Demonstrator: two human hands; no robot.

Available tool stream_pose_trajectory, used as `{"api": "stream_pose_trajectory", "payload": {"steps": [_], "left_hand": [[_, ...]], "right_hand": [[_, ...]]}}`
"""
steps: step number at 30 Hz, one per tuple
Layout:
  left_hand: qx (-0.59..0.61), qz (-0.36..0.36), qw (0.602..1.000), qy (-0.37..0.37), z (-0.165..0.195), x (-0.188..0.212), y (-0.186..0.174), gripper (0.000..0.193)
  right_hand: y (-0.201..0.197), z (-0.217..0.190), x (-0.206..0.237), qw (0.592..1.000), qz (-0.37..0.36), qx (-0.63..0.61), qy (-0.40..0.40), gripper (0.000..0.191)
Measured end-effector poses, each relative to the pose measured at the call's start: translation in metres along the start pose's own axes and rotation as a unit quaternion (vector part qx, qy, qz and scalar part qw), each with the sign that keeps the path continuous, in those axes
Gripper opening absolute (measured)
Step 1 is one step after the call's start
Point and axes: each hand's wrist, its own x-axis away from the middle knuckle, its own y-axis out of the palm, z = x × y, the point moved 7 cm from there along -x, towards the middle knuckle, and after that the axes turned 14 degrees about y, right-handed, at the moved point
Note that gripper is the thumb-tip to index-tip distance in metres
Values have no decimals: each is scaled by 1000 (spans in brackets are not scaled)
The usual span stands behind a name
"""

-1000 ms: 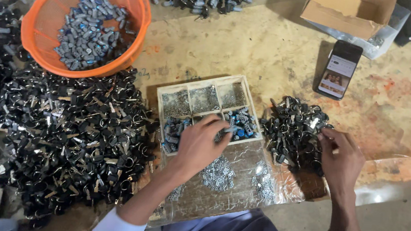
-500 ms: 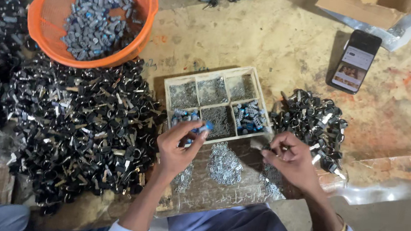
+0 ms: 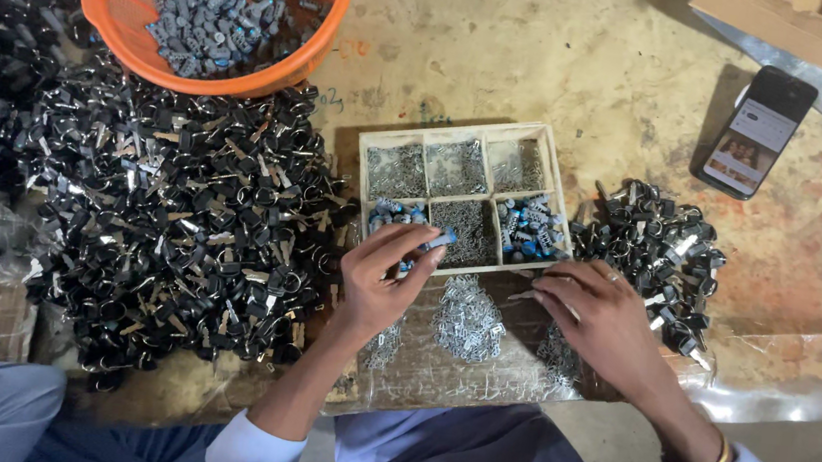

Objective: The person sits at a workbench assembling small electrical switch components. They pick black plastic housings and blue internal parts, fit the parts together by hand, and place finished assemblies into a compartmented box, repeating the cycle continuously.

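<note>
1. Our left hand (image 3: 381,278) is curled, thumb and fingertips pinching a small blue-grey part (image 3: 438,240) at the near edge of the tray (image 3: 467,136).
2. The part sits over the tray's front row, between the front-left and front-middle compartments.
3. Our right hand (image 3: 599,314) lies palm down just beside the tray's near right corner, fingers bent and close together; a thin pale piece (image 3: 523,294) shows at the fingertips, though we cannot tell how it is gripped.
4. The tray is a shallow wooden box in six compartments, standing near the middle of the table (image 3: 568,65). The three back compartments and the front middle one hold fine silver bits; the front left and front right ones hold blue-grey parts.
5. Small silver heaps (image 3: 468,317) lie on a clear plastic sheet (image 3: 801,349) at the table's near edge, between our two hands.
6. A big black pile (image 3: 170,228) of clips spreads over the table's left side, touching the tray's left side.
7. A smaller black pile (image 3: 655,250) sits just right of the tray, beside our right hand.
8. An orange basket (image 3: 332,12) of blue-grey parts stands at the far left corner, behind the big pile.
9. A phone (image 3: 754,131) with its screen lit lies towards the far right, near a cardboard box (image 3: 803,23) at the far right corner.
</note>
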Motion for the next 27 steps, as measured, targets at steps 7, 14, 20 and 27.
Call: {"api": "stream_pose_trajectory", "payload": {"steps": [7,14,20,27], "left_hand": [[8,11,1000,-8,-6,8,4,25],[3,3,1000,-21,-15,16,10,28],[24,16,999,-34,-10,13,9,25],[6,21,996,-83,-7,15,8,25]], "right_hand": [[20,-19,-62,997,-63,-10,-39,17],[53,-38,-85,993,-34,91,-63,16],[41,-22,-92,996,-53,-39,-54,17],[40,-23,-91,994,-15,-102,-45,11]]}}
